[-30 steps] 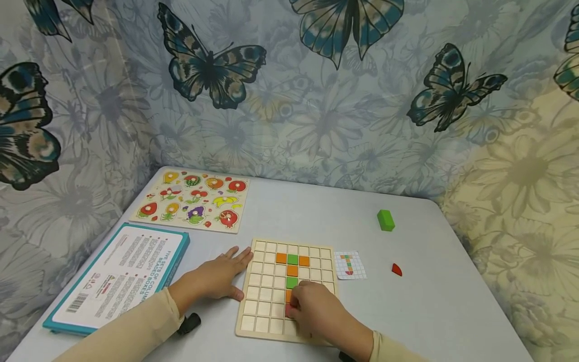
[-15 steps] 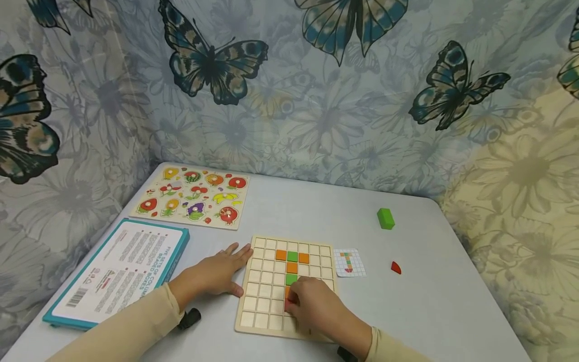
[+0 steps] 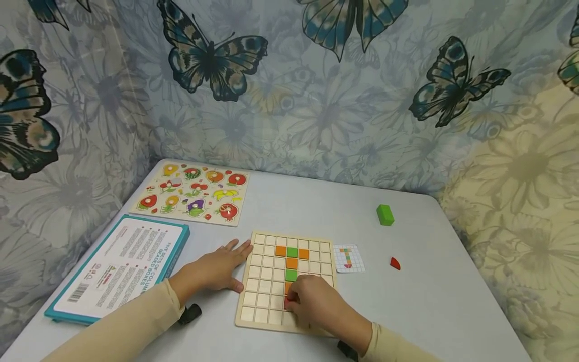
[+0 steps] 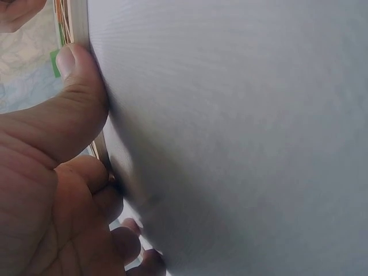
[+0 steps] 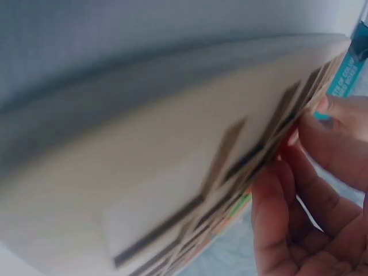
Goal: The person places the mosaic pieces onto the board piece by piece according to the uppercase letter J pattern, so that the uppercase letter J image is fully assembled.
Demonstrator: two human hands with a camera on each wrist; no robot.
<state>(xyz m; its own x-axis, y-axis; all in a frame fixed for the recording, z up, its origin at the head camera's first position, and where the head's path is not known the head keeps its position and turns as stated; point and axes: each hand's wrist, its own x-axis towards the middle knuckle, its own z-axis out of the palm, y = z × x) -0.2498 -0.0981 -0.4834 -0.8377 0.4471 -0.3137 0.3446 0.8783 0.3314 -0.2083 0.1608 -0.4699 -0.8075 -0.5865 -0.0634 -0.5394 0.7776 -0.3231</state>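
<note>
A wooden grid board (image 3: 261, 286) lies flat on the white table. On it, orange and green squares (image 3: 292, 253) form a T, with a row across and a column running down. At the column's lower end my right hand (image 3: 318, 304) pinches a red piece (image 3: 287, 303) between thumb and fingers, low in the grid; its exact shape is hidden. In the right wrist view the red piece (image 5: 292, 137) shows between the fingertips. My left hand (image 3: 214, 269) rests spread on the table, with fingertips and thumb touching the board's left edge.
Right of the board lies a small pattern card (image 3: 349, 259). Further right are a red quarter-round piece (image 3: 395, 264) and a green block (image 3: 385, 215). A fruit puzzle board (image 3: 190, 193) and a teal-edged box (image 3: 122, 266) occupy the left side.
The head view has tilted slightly, so the table things appear a little higher. My right hand keeps its pinch on the red piece, with barely any movement; the left hand stays at the board's edge.
</note>
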